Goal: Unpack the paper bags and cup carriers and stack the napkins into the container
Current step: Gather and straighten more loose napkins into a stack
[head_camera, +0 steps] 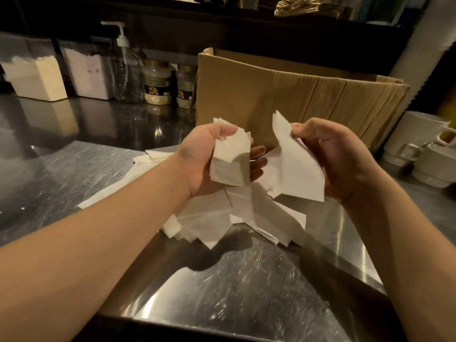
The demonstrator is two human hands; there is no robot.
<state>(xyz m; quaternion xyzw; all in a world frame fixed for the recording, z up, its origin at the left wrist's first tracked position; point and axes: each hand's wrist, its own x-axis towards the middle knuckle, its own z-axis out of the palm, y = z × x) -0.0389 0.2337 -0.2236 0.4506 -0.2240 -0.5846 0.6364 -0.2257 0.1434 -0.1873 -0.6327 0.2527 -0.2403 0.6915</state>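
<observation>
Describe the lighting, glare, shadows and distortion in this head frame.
Head view: dim and warm overall; the steel counter throws bright streaky glare; the forearms cast dark shadows beneath the napkin pile; wide-angle bending curves the cardboard box and stretches the forearms; the back shelf is nearly black; left hand and right hand are reasonably sharp.

We see a dim, warm-lit view with bright glare on the steel counter, dark arm shadows there, soft blur, and bending at the edges.
</observation>
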